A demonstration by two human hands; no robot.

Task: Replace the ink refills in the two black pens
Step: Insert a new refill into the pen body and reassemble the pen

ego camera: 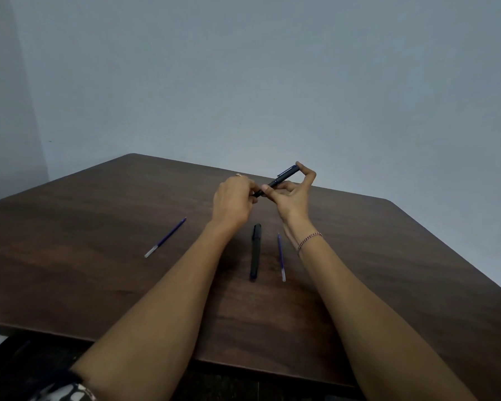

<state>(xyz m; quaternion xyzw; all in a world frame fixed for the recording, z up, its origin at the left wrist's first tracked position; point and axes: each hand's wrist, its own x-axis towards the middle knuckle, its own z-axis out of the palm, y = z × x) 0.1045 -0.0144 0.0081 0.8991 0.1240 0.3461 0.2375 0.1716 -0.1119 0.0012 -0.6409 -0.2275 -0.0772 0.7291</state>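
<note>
A black pen [281, 179] is held slanted in the air above the dark wooden table [99, 227]. My right hand [294, 195] holds its barrel, with one fingertip at the capped upper end. My left hand [233, 202] pinches the pen's lower end. A second black pen [255, 251] lies on the table between my forearms. One blue ink refill [281, 257] lies just right of that pen. Another blue refill [165, 241] lies alone further left.
The table's far corners are cut at an angle, and a plain blue-grey wall [272, 82] stands behind it. The near table edge runs under my forearms, with dark floor [26, 357] below.
</note>
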